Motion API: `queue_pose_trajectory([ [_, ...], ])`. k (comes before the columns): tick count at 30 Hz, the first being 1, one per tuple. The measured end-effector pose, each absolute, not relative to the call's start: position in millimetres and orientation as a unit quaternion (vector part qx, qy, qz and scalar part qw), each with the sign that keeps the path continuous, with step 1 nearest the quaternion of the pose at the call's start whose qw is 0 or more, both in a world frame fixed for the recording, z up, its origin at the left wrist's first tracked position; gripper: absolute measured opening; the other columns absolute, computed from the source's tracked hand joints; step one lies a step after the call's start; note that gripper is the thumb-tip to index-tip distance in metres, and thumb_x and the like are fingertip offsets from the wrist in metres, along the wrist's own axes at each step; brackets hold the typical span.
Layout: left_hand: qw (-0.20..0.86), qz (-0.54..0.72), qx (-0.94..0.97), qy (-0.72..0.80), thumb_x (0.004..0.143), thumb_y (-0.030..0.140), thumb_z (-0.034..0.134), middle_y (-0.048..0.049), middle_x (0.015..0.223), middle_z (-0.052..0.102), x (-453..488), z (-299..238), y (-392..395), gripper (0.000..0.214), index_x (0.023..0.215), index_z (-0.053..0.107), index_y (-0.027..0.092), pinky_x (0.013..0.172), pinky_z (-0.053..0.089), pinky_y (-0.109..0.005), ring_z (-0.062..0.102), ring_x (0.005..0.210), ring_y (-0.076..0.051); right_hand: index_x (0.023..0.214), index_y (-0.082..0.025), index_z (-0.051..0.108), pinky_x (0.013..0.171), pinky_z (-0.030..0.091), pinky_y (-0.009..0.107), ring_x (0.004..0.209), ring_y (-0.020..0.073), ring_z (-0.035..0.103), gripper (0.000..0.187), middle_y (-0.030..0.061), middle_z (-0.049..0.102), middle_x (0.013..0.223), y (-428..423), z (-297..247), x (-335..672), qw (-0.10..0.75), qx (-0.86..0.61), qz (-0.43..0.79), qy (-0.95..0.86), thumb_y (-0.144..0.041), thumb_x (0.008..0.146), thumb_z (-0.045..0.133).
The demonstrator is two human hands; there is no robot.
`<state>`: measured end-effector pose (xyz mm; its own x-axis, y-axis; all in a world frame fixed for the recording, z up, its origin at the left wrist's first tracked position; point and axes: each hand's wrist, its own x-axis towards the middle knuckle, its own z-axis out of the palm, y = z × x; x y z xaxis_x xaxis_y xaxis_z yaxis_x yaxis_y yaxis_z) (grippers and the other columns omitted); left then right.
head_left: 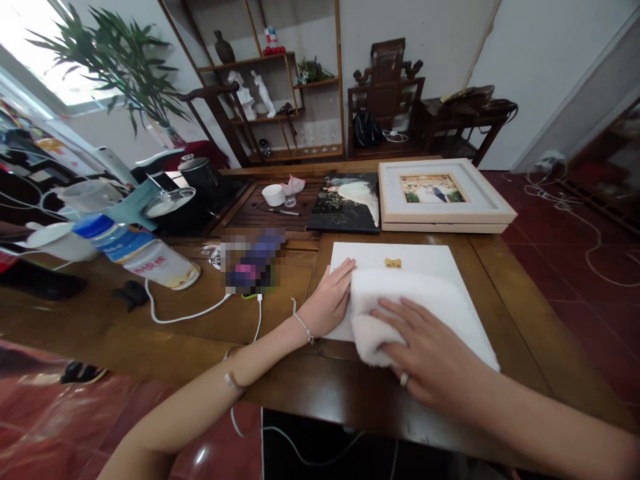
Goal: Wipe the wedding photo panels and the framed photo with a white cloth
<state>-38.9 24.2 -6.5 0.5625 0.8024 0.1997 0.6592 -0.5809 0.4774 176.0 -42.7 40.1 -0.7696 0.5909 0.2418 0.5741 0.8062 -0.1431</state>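
A flat white panel with a small gold hanger plate near its far edge lies on the wooden table. My left hand rests on the panel's left side, fingers stretched out and holding nothing. Bunched under my right hand is a fluffy white cloth, pressed onto the panel with the fingers curled over its folds. The cloth covers much of the panel's middle. A bracelet and a bangle are on my left arm, and a ring is on my right hand.
Behind the panel lie a black photo board and a light wooden picture frame. To the left are a blurred-out phone with white cables, a blue-capped bottle, a pot and a kettle.
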Motion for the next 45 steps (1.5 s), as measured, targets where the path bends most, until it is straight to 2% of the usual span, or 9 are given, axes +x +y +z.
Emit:
queue_pose_trajectory([
  [6, 0.186, 0.225, 0.858, 0.423, 0.095, 0.020, 0.026, -0.0149, 0.149, 0.031, -37, -9, 25, 0.046, 0.141, 0.031, 0.015, 0.113, 0.017, -0.055, 0.021, 0.141, -0.024, 0.099, -0.016, 0.065, 0.103, 0.035, 0.051, 0.124, 0.0294, 0.044, 0.025, 0.0170, 0.058, 0.123, 24, 37, 188, 0.153, -0.376, 0.017, -0.914, -0.017, 0.079, 0.049],
  [12, 0.219, 0.323, 0.811, 0.436, 0.097, 0.026, 0.028, -0.0145, 0.144, 0.040, -36, -8, 28, 0.044, 0.137, 0.040, 0.014, 0.114, 0.023, -0.048, 0.033, 0.136, -0.022, 0.104, -0.012, 0.063, 0.100, 0.034, 0.056, 0.124, 0.0336, 0.043, 0.029, 0.0194, 0.058, 0.121, 55, 34, 173, 0.155, -0.431, 0.015, -0.889, -0.018, 0.085, 0.043],
  [17, 0.238, 0.426, 0.750, 0.447, 0.097, 0.030, 0.029, -0.0119, 0.145, 0.038, -37, 0, 28, 0.044, 0.136, 0.042, 0.013, 0.115, 0.024, -0.042, 0.033, 0.136, -0.019, 0.093, -0.017, 0.068, 0.107, 0.019, 0.061, 0.132, 0.0384, 0.031, 0.022, 0.0162, 0.048, 0.136, 3, 26, 152, 0.128, -0.291, 0.034, -0.948, -0.017, 0.073, 0.059],
  [22, 0.236, 0.429, 0.751, 0.443, 0.097, 0.030, 0.030, -0.0120, 0.141, 0.045, -36, 3, 27, 0.042, 0.131, 0.049, 0.013, 0.114, 0.027, -0.041, 0.039, 0.133, -0.019, 0.078, -0.017, 0.067, 0.104, 0.021, 0.064, 0.132, 0.0425, 0.028, 0.011, 0.0170, 0.044, 0.138, -71, 30, 150, 0.140, -0.219, 0.050, -0.964, -0.023, 0.078, 0.058],
  [27, 0.228, 0.344, 0.800, 0.436, 0.097, 0.027, 0.030, -0.0134, 0.133, 0.054, -35, -1, 27, 0.039, 0.123, 0.056, 0.013, 0.111, 0.031, -0.046, 0.045, 0.129, -0.021, 0.094, -0.017, 0.065, 0.104, 0.032, 0.055, 0.127, 0.0356, 0.040, 0.024, 0.0184, 0.053, 0.129, -74, 44, 169, 0.119, -0.271, 0.072, -0.952, -0.025, 0.072, 0.061],
  [34, 0.179, 0.278, 0.843, 0.425, 0.095, 0.020, 0.035, -0.0131, 0.140, 0.045, -37, -13, 27, 0.038, 0.130, 0.048, 0.016, 0.112, 0.024, -0.053, 0.036, 0.134, -0.025, 0.099, -0.015, 0.061, 0.085, 0.045, 0.046, 0.101, 0.0290, 0.056, 0.027, 0.0179, 0.061, 0.113, 3, 55, 194, 0.131, -0.398, 0.055, -0.906, -0.013, 0.080, 0.043],
  [38, 0.181, 0.268, 0.849, 0.419, 0.094, 0.017, 0.036, -0.0119, 0.142, 0.042, -36, -8, 26, 0.040, 0.133, 0.044, 0.019, 0.112, 0.022, -0.055, 0.034, 0.136, -0.026, 0.091, -0.016, 0.059, 0.076, 0.043, 0.037, 0.085, 0.0241, 0.055, 0.023, 0.0109, 0.064, 0.090, 41, 58, 180, 0.149, -0.408, 0.094, -0.896, -0.022, 0.089, 0.037],
  [41, 0.184, 0.271, 0.852, 0.409, 0.093, 0.015, 0.037, -0.0112, 0.138, 0.046, -34, -2, 26, 0.040, 0.131, 0.046, 0.021, 0.111, 0.025, -0.054, 0.039, 0.131, -0.026, 0.090, -0.017, 0.059, 0.078, 0.039, 0.036, 0.086, 0.0231, 0.053, 0.021, 0.0091, 0.064, 0.091, 58, 55, 158, 0.151, -0.389, 0.098, -0.904, -0.023, 0.090, 0.038],
  [45, 0.175, 0.286, 0.848, 0.410, 0.092, 0.016, 0.039, -0.0133, 0.115, 0.059, -32, 3, 26, 0.029, 0.114, 0.058, 0.016, 0.106, 0.036, -0.048, 0.052, 0.116, -0.025, 0.088, -0.017, 0.060, 0.080, 0.036, 0.035, 0.090, 0.0221, 0.051, 0.019, 0.0084, 0.063, 0.093, 72, 49, 139, 0.149, -0.350, 0.103, -0.919, -0.022, 0.088, 0.041],
])
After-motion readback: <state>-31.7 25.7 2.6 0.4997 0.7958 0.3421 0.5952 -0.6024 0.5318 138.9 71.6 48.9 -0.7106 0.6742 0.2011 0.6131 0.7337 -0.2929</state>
